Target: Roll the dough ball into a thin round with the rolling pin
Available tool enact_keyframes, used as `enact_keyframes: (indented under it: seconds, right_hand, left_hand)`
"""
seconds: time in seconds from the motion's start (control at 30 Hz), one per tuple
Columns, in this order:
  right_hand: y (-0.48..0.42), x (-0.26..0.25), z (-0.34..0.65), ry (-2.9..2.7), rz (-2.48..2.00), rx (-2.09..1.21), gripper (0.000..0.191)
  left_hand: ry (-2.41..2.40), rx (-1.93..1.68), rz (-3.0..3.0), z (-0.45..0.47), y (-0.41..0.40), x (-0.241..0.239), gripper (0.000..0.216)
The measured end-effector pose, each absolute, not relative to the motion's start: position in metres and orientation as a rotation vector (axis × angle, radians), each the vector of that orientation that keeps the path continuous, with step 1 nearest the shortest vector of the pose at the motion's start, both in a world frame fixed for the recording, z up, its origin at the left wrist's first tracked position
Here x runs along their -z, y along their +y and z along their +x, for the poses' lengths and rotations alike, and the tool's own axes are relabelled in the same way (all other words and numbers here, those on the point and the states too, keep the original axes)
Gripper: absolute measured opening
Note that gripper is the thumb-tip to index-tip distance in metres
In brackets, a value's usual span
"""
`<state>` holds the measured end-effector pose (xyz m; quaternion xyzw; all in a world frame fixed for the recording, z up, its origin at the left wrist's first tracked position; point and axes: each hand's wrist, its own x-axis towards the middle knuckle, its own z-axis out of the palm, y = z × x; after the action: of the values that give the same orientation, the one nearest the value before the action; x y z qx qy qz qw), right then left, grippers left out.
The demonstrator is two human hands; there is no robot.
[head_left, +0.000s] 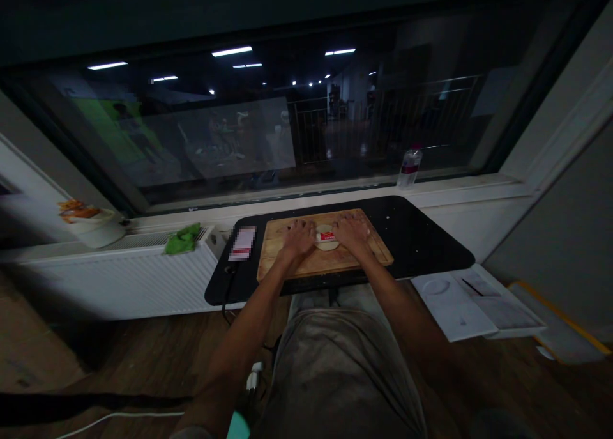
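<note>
On a wooden cutting board point(272, 250), a flat round of pale dough point(328, 245) lies between my two hands. Across the dough runs what looks like a rolling pin point(326, 236) with a red and white label; its ends are hidden beneath my hands. My left hand point(299, 236) presses over the left end, fingers bent forward. Over the right end rests my right hand point(352, 231), placed the same way. A pale smudge shows near its outer edge.
The board lies on a black tabletop point(421, 241), beside a phone point(242, 243). A bottle point(410, 167) stands on the windowsill. A green cloth point(182, 239) and a white pot point(98, 227) sit by the radiator point(143, 279). An open white box point(474, 301) is at right.
</note>
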<state>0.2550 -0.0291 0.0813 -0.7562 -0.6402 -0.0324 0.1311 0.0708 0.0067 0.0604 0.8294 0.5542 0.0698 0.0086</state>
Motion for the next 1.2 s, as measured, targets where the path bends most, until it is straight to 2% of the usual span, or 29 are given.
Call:
enact_keyframes:
  seconds: [0.3, 0.47, 0.53, 0.63, 0.7, 0.93, 1.2]
  right_hand:
    - [-0.068, -0.075, 0.253, -1.955, -2.096, 0.168, 0.058]
    - [-0.072, -0.074, 0.273, -2.191, -1.823, 0.036, 0.043]
    - [-0.070, -0.072, 0.280, -2.260, -1.730, -0.023, 0.037]
    - [-0.065, -0.066, 0.285, -2.313, -1.651, -0.083, 0.035]
    - [-0.062, -0.063, 0.286, -2.317, -1.620, -0.110, 0.035]
    - [-0.056, -0.054, 0.292, -2.281, -1.581, -0.088, 0.038]
    - [-0.050, -0.048, 0.286, -2.300, -1.557, -0.003, 0.032]
  left_hand:
    - [1.527, -0.131, 2.746, 0.052, 0.003, -0.044, 0.059]
    - [1.182, -0.203, 2.465, 0.047, 0.045, -0.057, 0.043]
    - [1.141, -0.313, 2.347, 0.053, 0.065, -0.064, 0.049]
    - [1.095, -0.454, 2.248, 0.073, 0.089, -0.069, 0.069]
    - [1.032, -0.420, 2.297, 0.088, 0.098, -0.069, 0.072]
    - [0.981, -0.232, 2.482, 0.112, 0.101, -0.071, 0.051]
    - [1.290, 0.051, 2.549, 0.078, 0.098, -0.088, 0.027]
